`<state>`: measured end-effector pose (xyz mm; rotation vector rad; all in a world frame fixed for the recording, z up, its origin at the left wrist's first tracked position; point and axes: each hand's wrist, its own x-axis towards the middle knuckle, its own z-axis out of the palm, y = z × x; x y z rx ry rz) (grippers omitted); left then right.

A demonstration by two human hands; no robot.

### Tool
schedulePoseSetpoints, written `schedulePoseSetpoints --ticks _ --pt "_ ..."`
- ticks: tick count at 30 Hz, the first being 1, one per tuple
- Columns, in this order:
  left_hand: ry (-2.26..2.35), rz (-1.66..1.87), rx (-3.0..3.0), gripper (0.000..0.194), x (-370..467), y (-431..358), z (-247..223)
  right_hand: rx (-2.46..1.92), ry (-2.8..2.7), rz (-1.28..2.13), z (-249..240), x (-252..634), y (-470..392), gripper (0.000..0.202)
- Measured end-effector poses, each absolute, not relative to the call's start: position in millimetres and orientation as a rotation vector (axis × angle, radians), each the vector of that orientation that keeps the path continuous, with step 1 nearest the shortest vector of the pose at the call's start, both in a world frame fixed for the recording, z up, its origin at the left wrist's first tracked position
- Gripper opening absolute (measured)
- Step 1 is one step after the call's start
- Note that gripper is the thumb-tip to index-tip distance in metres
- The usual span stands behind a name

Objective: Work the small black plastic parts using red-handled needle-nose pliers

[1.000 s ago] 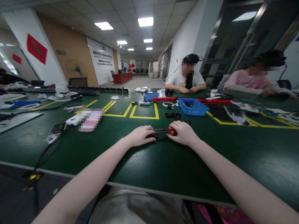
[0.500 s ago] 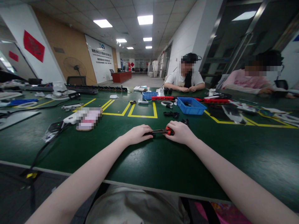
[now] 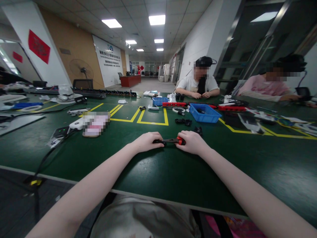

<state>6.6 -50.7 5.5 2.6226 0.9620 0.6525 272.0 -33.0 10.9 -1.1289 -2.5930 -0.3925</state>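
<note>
Pliers (image 3: pixel 172 140) were held low over the near middle of the green table (image 3: pixel 158 175), red grips gathered in the right hand (image 3: pixel 193 142), nose pointed leftward. By the left hand (image 3: pixel 148 142) a small black part (image 3: pixel 158 141) was pinched between thumb and fingers, much of it covered by them. The nose was brought right up to the part; whether it was gripped by the jaws could not be made out, nor whether the table was touched by either. Both hands were thus engaged, curled about their holds, a short gap between them bridged by the tool. Just beyond the right hand a black bundle (image 3: pixel 198 131) was noted, with a black cable (image 3: pixel 183 122) farther on, to its left. Behind these a blue bin (image 3: pixel 205 116) was seen, dark contents inside; a smaller bin (image 3: pixel 160 101) was placed farther off, leftward. Between the bins a red strip (image 3: pixel 173 104) was laid. Yellow tape (image 3: pixel 153 123) was stuck in outlines on the tabletop. Well to the left, a pink slab (image 3: pixel 96 127), pixelated, was set beside a white adapter (image 3: pixel 76 123). Across the table two people were seated, one dressed in white (image 3: pixel 184 85), one in pink (image 3: pixel 262 86).
</note>
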Motion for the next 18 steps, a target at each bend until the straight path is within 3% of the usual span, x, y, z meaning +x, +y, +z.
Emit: schedulePoseSetpoints --ticks 18 --pt "0.887 0.840 2.443 0.020 4.8 -44.6 -0.8 -1.085 -2.535 -0.479 12.6 273.4 -33.4 0.022"
